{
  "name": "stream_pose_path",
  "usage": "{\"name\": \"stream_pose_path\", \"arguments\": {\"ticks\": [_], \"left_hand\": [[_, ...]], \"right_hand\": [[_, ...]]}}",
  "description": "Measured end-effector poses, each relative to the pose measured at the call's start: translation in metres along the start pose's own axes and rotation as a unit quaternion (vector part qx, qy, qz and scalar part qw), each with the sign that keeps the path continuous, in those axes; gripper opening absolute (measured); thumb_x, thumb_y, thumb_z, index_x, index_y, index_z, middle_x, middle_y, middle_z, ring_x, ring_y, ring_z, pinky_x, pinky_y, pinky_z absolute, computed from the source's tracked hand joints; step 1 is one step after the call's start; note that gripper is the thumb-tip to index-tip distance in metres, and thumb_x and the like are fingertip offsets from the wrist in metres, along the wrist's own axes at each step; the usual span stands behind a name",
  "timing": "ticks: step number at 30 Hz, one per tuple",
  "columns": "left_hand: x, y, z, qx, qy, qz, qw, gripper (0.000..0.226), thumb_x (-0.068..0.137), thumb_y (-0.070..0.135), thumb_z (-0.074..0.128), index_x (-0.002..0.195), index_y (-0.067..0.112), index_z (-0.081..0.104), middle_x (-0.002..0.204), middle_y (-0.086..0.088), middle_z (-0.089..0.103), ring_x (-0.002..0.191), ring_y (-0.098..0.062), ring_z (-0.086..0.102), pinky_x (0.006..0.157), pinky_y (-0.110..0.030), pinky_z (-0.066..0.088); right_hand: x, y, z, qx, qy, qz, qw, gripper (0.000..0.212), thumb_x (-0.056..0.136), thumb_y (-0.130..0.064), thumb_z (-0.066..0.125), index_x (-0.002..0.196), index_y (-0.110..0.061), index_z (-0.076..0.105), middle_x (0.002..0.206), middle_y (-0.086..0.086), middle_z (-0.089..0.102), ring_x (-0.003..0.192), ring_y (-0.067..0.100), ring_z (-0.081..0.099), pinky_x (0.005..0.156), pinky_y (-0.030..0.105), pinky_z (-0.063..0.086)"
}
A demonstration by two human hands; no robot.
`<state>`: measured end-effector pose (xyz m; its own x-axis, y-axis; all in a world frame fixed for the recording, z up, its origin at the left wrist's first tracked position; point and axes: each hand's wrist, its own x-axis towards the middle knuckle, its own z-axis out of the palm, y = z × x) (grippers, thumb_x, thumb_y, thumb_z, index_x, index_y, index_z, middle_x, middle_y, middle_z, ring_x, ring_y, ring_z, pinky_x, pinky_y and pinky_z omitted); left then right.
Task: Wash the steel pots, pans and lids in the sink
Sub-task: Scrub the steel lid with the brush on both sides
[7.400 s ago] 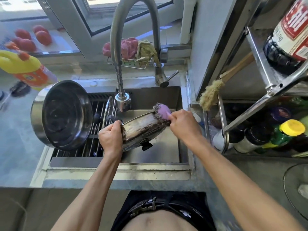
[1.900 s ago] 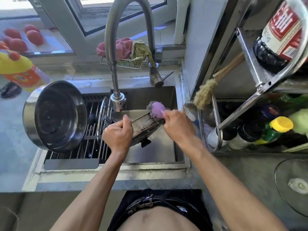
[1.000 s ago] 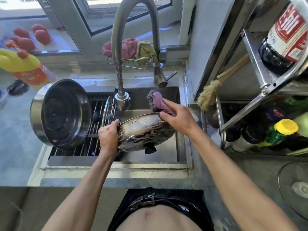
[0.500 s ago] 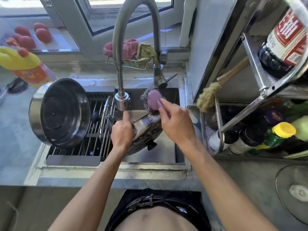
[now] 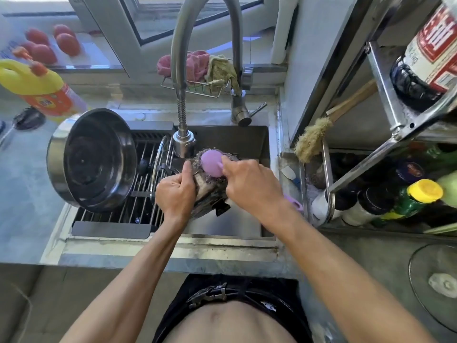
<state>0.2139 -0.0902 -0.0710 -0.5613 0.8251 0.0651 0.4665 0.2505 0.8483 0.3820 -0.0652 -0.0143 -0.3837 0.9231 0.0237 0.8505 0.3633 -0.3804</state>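
**Lid scrub over sink, mid-wash**

Person at sink [image 5: 264, 144], both hands over basin. Left hand [image 5: 174, 191] curled round edge of lid [image 5: 210, 194], thumb up along rim. Lid tipped steeply, nearly on edge, knob [image 5: 222, 208] pointing down-right. Prob. held that way so the dirty face meets the scrubber and runoff drops into basin, not onto counter. Lid surface looks streaked/soapy; can't tell how clean.

Right hand [image 5: 249, 186] grasps scrubber [image 5: 211, 162] w/ pink handle and wire-wool head, index finger laid along the pink back. Finger there likely adds pressure at the head. Scrubber sits at lid's top rim, just below tap head [image 5: 184, 146]. No water stream visible.

Left of basin: rack [image 5: 146, 194] across sink half, steel pot [image 5: 91, 159] leaning on it, mouth toward us, tilted, I'd guess to drain. A second lid [image 5: 160, 164] stands upright in rack bars beside pot, same reason prob.

Behind tap: wire basket w/ cloths [image 5: 205, 68]. Yellow detergent bottle [image 5: 37, 87] on counter far left, well apart from the work. Brush [image 5: 314, 137] hangs at shelf right of sink.

Judgement: scrub stage on this lid, rinse not yet done; pot and other lid look finished. Risk: wet lid held by rim only could slip.
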Motion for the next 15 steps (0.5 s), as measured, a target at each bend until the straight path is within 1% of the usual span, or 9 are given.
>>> {"name": "stream_pose_path", "arguments": {"ticks": [2,3,4,6,7,9,11,13,15], "left_hand": [[0.0,-0.007,-0.004,-0.034,-0.008,0.021,0.999,0.07,0.099,0.045,0.055,0.038,0.014,0.039,0.036,0.005,0.032,0.034,-0.015,0.029,0.048,-0.031,0.027],[0.001,-0.007,-0.007,-0.046,-0.012,0.031,0.998,0.067,0.099,0.043,0.056,0.039,0.016,0.044,0.035,0.008,0.032,0.033,-0.015,0.029,0.047,-0.03,0.027],[0.003,-0.008,-0.009,-0.05,-0.015,0.036,0.998,0.064,0.099,0.04,0.057,0.039,0.019,0.046,0.034,0.011,0.031,0.032,-0.013,0.029,0.047,-0.029,0.027],[0.008,-0.009,-0.011,-0.058,-0.017,0.033,0.998,0.063,0.097,0.039,0.056,0.039,0.018,0.045,0.035,0.011,0.031,0.033,-0.013,0.028,0.048,-0.029,0.027],[0.011,-0.01,-0.012,-0.064,-0.021,0.026,0.997,0.062,0.096,0.039,0.056,0.039,0.016,0.043,0.036,0.007,0.032,0.034,-0.016,0.029,0.049,-0.03,0.028],[0.016,-0.012,-0.017,-0.088,-0.036,0.015,0.995,0.062,0.094,0.038,0.057,0.04,0.014,0.039,0.041,-0.003,0.034,0.039,-0.016,0.032,0.05,-0.03,0.029],[0.021,-0.013,-0.023,-0.129,-0.058,0.009,0.99,0.06,0.096,0.031,0.059,0.042,0.017,0.039,0.045,-0.004,0.035,0.041,-0.017,0.031,0.047,-0.025,0.028],[0.026,-0.013,-0.028,-0.142,-0.067,-0.003,0.988,0.055,0.098,0.021,0.06,0.048,0.007,0.043,0.046,-0.002,0.034,0.041,-0.016,0.029,0.044,-0.023,0.024],[0.029,-0.012,-0.03,-0.149,-0.075,-0.025,0.986,0.048,0.098,0.015,0.06,0.053,0.004,0.048,0.049,0.0,0.034,0.042,-0.015,0.028,0.045,-0.026,0.022]], "right_hand": [[0.012,0.025,-0.008,0.032,-0.025,0.098,0.994,0.023,0.103,-0.027,0.038,0.098,-0.016,0.058,0.09,0.016,0.065,0.088,0.042,0.063,0.066,0.04,0.041],[0.012,0.03,-0.008,0.029,-0.026,0.111,0.993,0.023,0.102,-0.027,0.038,0.092,-0.016,0.056,0.09,0.017,0.064,0.089,0.042,0.062,0.066,0.039,0.038],[0.009,0.028,-0.007,0.028,-0.024,0.096,0.995,0.023,0.103,-0.028,0.037,0.091,-0.016,0.053,0.09,0.016,0.065,0.088,0.041,0.061,0.065,0.038,0.036],[0.001,0.01,-0.006,0.047,-0.026,0.034,0.998,0.027,0.104,-0.032,0.037,0.095,-0.014,0.055,0.088,0.014,0.066,0.082,0.038,0.059,0.063,0.039,0.041],[-0.001,0.007,-0.004,0.069,-0.026,0.029,0.997,0.029,0.103,-0.034,0.038,0.099,-0.015,0.06,0.088,0.012,0.067,0.081,0.037,0.059,0.065,0.04,0.046],[0.008,0.021,-0.004,0.137,-0.026,0.099,0.985,0.032,0.098,-0.035,0.042,0.102,-0.015,0.066,0.094,0.009,0.071,0.085,0.035,0.062,0.073,0.043,0.055],[0.012,0.038,-0.005,0.16,-0.012,0.163,0.973,0.029,0.094,-0.033,0.045,0.101,-0.014,0.067,0.096,0.008,0.072,0.091,0.034,0.064,0.077,0.045,0.057],[0.007,0.033,-0.005,0.138,0.003,0.134,0.981,0.025,0.097,-0.029,0.046,0.099,-0.015,0.066,0.087,0.009,0.07,0.088,0.036,0.062,0.073,0.044,0.055],[0.001,0.021,-0.004,0.116,0.016,0.065,0.991,0.026,0.101,-0.029,0.044,0.105,-0.016,0.066,0.085,0.011,0.07,0.084,0.038,0.061,0.07,0.045,0.054]]}}
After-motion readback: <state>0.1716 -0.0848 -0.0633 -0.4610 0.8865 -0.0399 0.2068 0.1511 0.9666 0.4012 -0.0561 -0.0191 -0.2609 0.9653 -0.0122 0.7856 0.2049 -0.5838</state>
